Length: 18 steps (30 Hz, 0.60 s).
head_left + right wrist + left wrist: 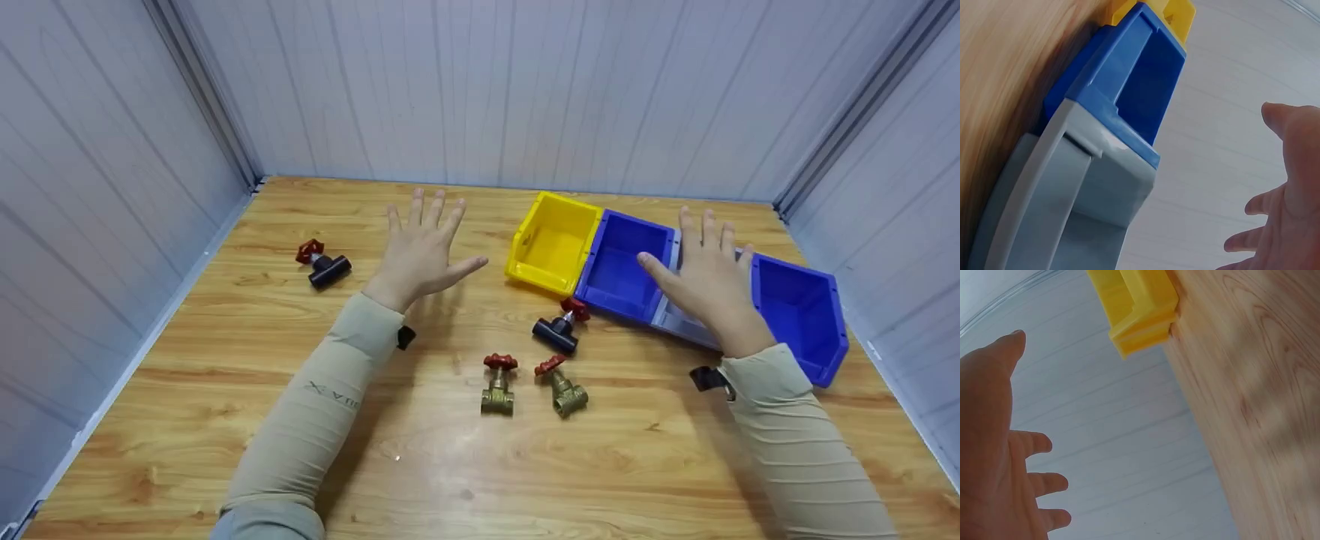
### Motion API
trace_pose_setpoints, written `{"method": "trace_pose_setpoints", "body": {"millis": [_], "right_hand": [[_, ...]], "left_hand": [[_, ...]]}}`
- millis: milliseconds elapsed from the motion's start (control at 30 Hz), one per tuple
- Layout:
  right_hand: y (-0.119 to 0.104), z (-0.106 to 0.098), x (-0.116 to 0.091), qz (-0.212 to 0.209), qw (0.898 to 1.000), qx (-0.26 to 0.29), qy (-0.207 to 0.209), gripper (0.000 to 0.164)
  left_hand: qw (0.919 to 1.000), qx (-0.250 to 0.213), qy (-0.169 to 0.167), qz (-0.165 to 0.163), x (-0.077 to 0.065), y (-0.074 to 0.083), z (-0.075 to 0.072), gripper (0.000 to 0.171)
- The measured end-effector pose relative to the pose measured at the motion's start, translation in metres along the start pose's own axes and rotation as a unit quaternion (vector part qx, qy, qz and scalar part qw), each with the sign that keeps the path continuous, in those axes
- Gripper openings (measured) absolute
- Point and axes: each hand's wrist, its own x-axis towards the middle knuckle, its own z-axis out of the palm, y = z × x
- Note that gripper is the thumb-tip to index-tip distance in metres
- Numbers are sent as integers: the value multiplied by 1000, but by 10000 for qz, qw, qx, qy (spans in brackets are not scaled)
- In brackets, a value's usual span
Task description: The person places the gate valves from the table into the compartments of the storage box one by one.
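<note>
My left hand (420,251) is spread flat above the table, fingers pointing to the back wall, holding nothing. My right hand (709,274) is spread the same way over the grey bin (679,319) and hides much of it. Left of my left hand lies a valve with a black body and red handwheel (328,270). A second black valve (556,334) lies in front of the blue bin (628,259). Nearer me are a brass valve (497,401) with its red wheel pointing away and another brass valve (570,397) lying tilted.
A yellow bin (551,281) stands at the left end of the joined row, and another blue bin (799,315) at the right end. The row slants across the right side of the wooden table (450,480). Pale panel walls (480,90) enclose the back and sides.
</note>
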Motion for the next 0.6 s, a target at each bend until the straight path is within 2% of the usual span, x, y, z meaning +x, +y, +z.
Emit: {"method": "trace_pose_setpoints", "body": {"millis": [333,600], "right_hand": [[15,-8,-4,123,9997,207,23,117],[26,-9,-6,152,9988,452,-47,118]], "left_hand": [[9987,-487,26,144,8,2,-2,99],[9971,-755,-28,120,13,1,5,97]]}}
